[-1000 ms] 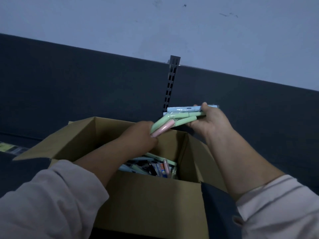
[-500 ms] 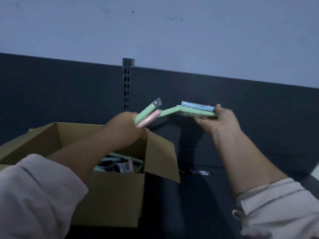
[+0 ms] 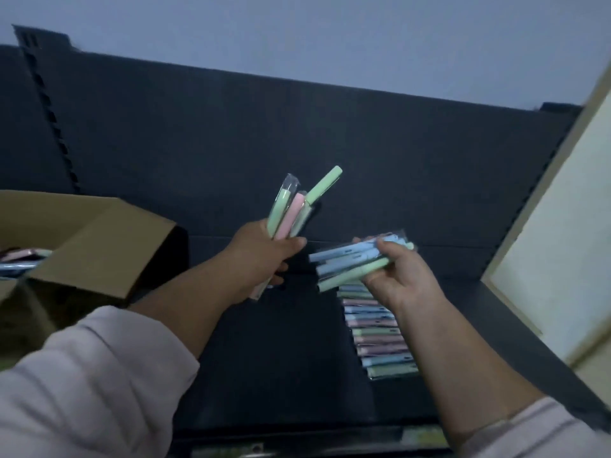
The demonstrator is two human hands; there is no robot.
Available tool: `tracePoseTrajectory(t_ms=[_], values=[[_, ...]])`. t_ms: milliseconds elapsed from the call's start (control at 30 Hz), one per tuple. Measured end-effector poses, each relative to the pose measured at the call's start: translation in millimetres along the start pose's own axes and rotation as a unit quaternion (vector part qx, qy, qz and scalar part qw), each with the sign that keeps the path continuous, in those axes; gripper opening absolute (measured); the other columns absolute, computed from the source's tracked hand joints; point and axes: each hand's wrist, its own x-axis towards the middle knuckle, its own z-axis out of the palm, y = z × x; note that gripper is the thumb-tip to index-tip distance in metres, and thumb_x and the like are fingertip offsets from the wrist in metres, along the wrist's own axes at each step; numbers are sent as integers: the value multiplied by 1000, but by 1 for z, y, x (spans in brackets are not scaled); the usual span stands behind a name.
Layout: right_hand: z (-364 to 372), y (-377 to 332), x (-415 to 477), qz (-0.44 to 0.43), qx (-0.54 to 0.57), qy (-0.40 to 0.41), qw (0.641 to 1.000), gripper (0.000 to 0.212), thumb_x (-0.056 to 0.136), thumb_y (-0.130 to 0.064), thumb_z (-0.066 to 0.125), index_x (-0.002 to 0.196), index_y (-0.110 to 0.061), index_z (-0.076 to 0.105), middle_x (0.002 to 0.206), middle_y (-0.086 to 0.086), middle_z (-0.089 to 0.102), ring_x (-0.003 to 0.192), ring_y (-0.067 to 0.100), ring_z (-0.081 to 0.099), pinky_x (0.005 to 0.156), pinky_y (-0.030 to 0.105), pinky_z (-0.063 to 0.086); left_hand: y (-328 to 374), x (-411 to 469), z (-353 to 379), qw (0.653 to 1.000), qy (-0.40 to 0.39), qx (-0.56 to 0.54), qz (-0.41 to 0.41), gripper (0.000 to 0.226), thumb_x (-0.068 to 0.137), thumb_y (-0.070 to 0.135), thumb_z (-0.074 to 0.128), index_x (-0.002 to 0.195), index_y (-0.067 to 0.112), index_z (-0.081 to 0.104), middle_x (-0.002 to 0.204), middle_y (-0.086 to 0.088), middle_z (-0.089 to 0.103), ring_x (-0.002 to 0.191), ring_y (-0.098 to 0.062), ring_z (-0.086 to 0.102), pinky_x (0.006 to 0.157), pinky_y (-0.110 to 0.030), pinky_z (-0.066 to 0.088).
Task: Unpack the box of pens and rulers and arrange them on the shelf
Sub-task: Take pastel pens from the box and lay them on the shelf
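My left hand (image 3: 264,259) grips three wrapped pens (image 3: 291,209), two green and one pink, pointing upward over the dark shelf (image 3: 264,358). To its right, my right hand (image 3: 400,279) holds a small bundle of blue and green pens (image 3: 350,262) lying roughly level. Beneath the right hand a row of pastel pens (image 3: 377,332) lies side by side on the shelf. The open cardboard box (image 3: 99,246) stands at the left edge with more pens (image 3: 20,259) showing inside.
A dark back panel (image 3: 297,143) rises behind the shelf, with a slotted upright (image 3: 49,110) at the left. A pale panel (image 3: 555,242) borders the shelf on the right. A label strip (image 3: 420,436) runs along the shelf's front edge.
Both hands have moved right, away from the box, and now hover over the shelf. My left hand has raised its pens upright; my right hand has come down over the laid-out row.
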Motion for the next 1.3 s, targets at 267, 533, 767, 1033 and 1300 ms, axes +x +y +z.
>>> tracePoseTrajectory(t_ms=[267, 533, 767, 1033, 1300], values=[[-92, -24, -15, 56, -25, 13, 998, 11, 93, -7, 55, 91, -2, 65, 83, 15, 73, 75, 28, 73, 62, 45, 57, -29, -21, 113, 987, -48, -104, -111, 18, 81, 13, 75, 97, 14, 65, 88, -9, 72, 73, -20, 70, 59, -34, 60], [-131, -23, -16, 75, 0, 46, 996, 18, 95, -2, 50, 105, 1, 65, 98, 18, 70, 98, 30, 66, 90, 49, 50, -44, -31, 147, 988, -86, -77, -106, 22, 78, 1, 75, 90, 17, 65, 80, -2, 70, 64, -9, 68, 52, -23, 53], [-141, -22, -19, 80, -12, 40, 996, 16, 95, -9, 53, 103, -3, 65, 90, 15, 73, 79, 27, 72, 78, 48, 54, -49, -32, 153, 990, -78, -66, -102, 25, 80, -5, 70, 84, 17, 60, 56, 6, 65, 47, -3, 62, 43, -17, 48], [-125, -60, -23, -31, -351, 2, 936, 20, 93, -4, 56, 108, -17, 60, 94, 5, 71, 80, 19, 68, 78, 41, 54, -55, -27, 136, 992, -27, -54, -108, 23, 81, 3, 71, 92, 17, 57, 79, -8, 65, 61, -15, 62, 48, -21, 52], [-111, -41, -19, -243, -848, -137, 451, 32, 89, -1, 47, 115, -19, 48, 104, 2, 59, 93, 25, 60, 69, 32, 46, -62, -28, 128, 992, -9, -60, -108, 24, 82, 2, 70, 93, 18, 56, 76, -6, 64, 62, -15, 61, 48, -23, 50]])
